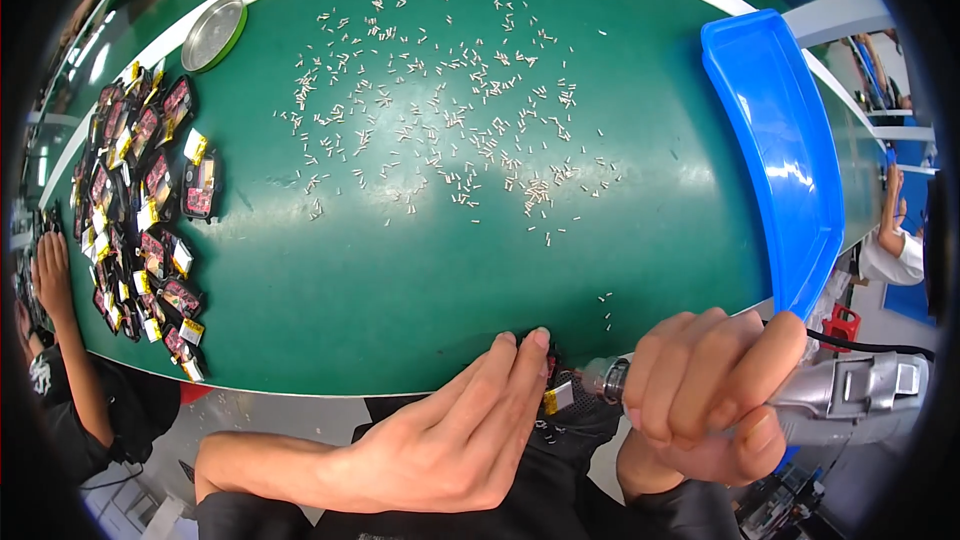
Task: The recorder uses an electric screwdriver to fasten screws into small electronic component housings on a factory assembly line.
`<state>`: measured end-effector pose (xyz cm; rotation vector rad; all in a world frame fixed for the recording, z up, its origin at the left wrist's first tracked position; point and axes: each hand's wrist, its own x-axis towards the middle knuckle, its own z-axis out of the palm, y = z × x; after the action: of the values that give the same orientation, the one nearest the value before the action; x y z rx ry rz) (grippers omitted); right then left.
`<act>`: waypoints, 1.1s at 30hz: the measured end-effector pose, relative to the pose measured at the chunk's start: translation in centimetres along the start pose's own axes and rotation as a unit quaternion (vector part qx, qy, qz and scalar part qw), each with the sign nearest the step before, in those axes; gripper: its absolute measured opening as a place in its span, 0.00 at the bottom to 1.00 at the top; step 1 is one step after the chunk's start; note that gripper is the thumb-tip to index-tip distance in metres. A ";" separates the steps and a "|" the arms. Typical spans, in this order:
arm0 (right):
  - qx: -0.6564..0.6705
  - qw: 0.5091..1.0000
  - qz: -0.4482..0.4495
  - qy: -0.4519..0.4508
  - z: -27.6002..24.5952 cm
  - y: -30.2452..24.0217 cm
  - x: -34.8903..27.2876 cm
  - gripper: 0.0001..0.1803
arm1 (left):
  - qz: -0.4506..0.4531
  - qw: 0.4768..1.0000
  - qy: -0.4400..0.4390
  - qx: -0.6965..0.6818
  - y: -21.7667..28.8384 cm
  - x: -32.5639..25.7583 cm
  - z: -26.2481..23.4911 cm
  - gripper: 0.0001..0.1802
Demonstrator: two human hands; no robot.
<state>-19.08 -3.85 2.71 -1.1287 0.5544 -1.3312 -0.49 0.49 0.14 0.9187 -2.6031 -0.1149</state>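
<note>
At the table's near edge, my left hand (440,430) presses its long fingers together over a small black electronic unit (550,376), mostly hidden behind the fingertips. A yellow-and-white battery (558,399) shows beside it. My right hand (705,390) is closed around a silver-grey electric screwdriver (850,390), held nearly level. Its metal nose (604,378) points left at the unit; whether the bit touches it cannot be made out. A few loose screws (606,312) lie just beyond the screwdriver's nose.
Many small screws (450,120) are scattered across the green table (400,290). Similar black units with batteries (140,200) are heaped at the left. A round tin lid (215,32) lies at the far left, a blue tray (775,140) at the right. Another person's hand (52,275) is at the left edge.
</note>
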 end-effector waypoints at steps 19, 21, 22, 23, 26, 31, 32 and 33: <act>0.124 0.979 -0.034 -0.157 -0.3 0.0 1.2 0.13 | 0.011 0.999 0.030 -0.005 0.5 -1.4 -0.3 0.19; 0.164 0.971 -0.064 -0.163 -0.8 -0.3 1.0 0.12 | -0.027 0.999 0.011 -0.032 -0.2 -2.6 -2.0 0.18; 0.211 0.970 -0.091 -0.082 -1.2 -0.8 0.2 0.11 | -0.068 0.996 0.041 -0.030 -1.3 -3.4 -3.2 0.19; 0.256 0.960 -0.113 0.001 -1.7 -0.8 -0.4 0.09 | -0.110 0.991 0.072 -0.029 -2.9 -4.5 -4.5 0.20; 0.228 0.965 -0.124 0.046 -2.8 -0.9 -2.0 0.08 | -0.283 0.944 0.100 0.138 -7.7 -7.2 -8.1 0.22; 0.278 0.954 -0.017 0.111 -3.0 0.9 -3.2 0.07 | -0.373 0.892 0.084 0.242 -9.0 -7.7 -8.9 0.25; 0.268 0.957 -0.009 0.114 -3.0 1.4 -3.4 0.06 | -0.348 0.908 0.093 0.213 -8.7 -7.1 -8.1 0.25; 0.262 0.958 0.001 0.115 -2.6 1.8 -3.3 0.05 | -0.324 0.922 0.099 0.187 -8.4 -6.8 -7.6 0.25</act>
<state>-21.23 -1.83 -0.81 -0.5414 0.3350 -1.5031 12.18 -1.53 3.34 1.7992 -2.0679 0.2986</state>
